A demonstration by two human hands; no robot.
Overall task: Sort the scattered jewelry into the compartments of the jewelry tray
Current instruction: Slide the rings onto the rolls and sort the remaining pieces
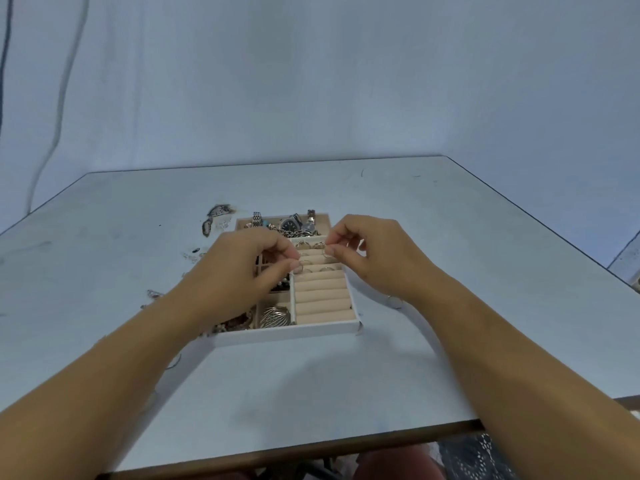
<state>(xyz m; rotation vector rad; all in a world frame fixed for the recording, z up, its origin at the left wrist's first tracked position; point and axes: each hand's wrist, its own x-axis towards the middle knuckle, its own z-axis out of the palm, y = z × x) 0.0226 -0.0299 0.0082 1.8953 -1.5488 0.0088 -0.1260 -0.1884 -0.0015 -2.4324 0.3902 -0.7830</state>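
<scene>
A pale grey flat desk (pixel 450 237) carries a white rectangular jewelry tray with beige lining (pixel 287 336) at its middle. Over the tray's padded ring rolls, the left hand (pixel 242 271) pinches a thin gold-toned ring (pixel 298 268) between thumb and forefinger. The right hand (pixel 374 254) pinches what looks like a second thin ring (pixel 327 251), small and blurred. Metal-band wristwatches (pixel 289 224) fill the far compartment, and a ribbed silver bangle (pixel 275 317) lies in a near one. A loose wire ring (pixel 394 301) lies on the desk just right of the tray.
</scene>
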